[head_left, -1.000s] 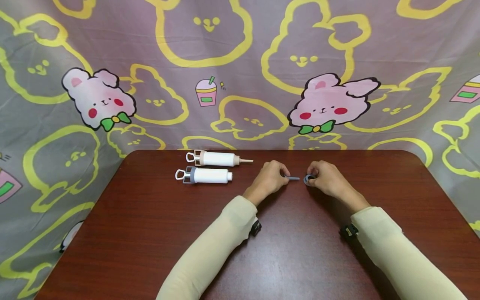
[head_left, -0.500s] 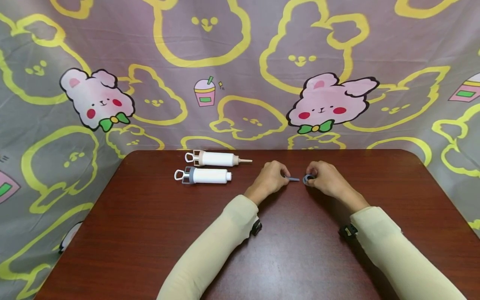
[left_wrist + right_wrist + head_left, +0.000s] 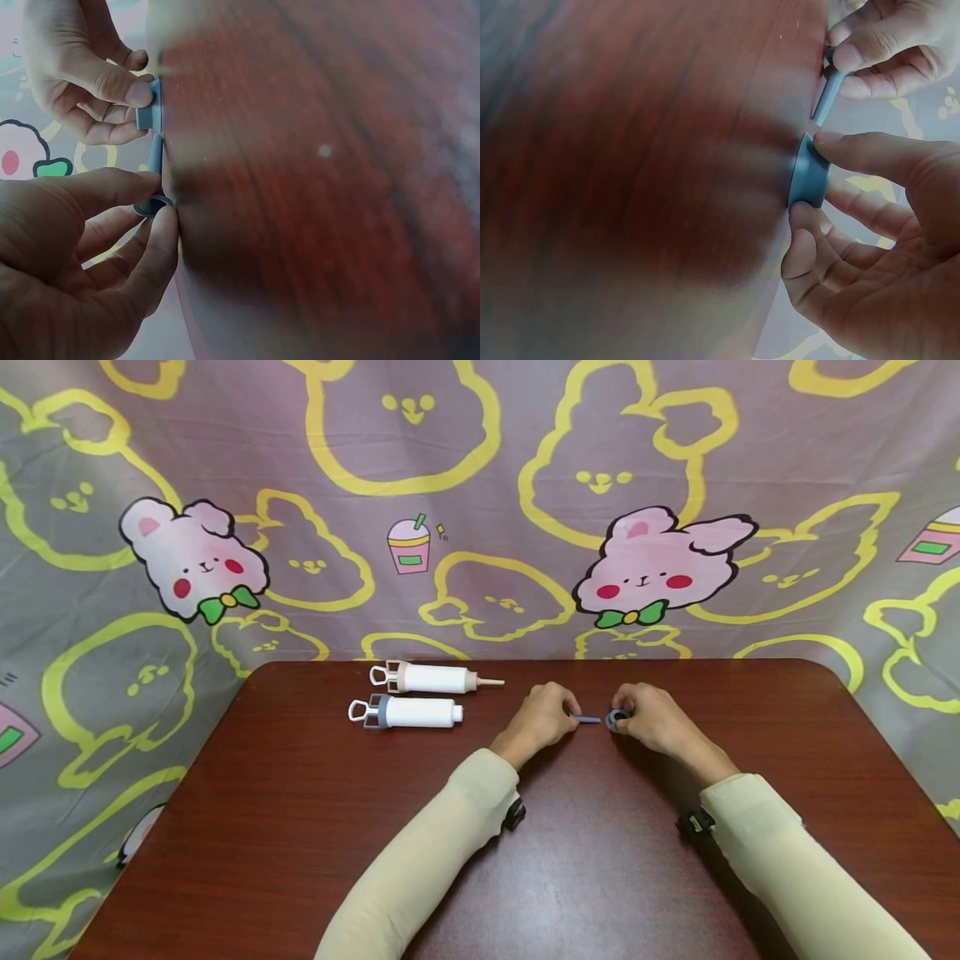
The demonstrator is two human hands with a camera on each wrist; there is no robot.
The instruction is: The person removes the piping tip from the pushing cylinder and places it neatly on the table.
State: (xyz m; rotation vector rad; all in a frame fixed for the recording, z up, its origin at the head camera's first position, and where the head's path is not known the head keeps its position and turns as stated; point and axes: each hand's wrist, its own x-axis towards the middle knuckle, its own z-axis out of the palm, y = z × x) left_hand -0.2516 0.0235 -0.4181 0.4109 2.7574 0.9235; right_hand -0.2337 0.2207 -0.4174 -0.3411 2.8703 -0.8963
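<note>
Between thumb and finger my left hand [image 3: 542, 714] pinches a blue-grey nozzle [image 3: 156, 154], its thin tip pointing right and its wide hollow end at my fingertips. My right hand [image 3: 656, 717] pinches a blue-grey ring-shaped cap [image 3: 808, 172] by its edges, just right of the nozzle's tip. A small gap separates the two parts. Both are at the tabletop. Left of my hands lie two white syringe-like tubes with loop handles: one with a grey collar [image 3: 406, 712], and behind it one with a beige collar and a beige nozzle fitted [image 3: 437, 678].
The dark red-brown wooden table [image 3: 300, 827] reaches back to a patterned curtain [image 3: 480, 593] with cartoon bears and rabbits. A dark wrist camera sits at each sleeve cuff.
Hardly anything differs. The nozzle's tip in my left hand has dipped very slightly; my right hand and the cap stay almost still.
</note>
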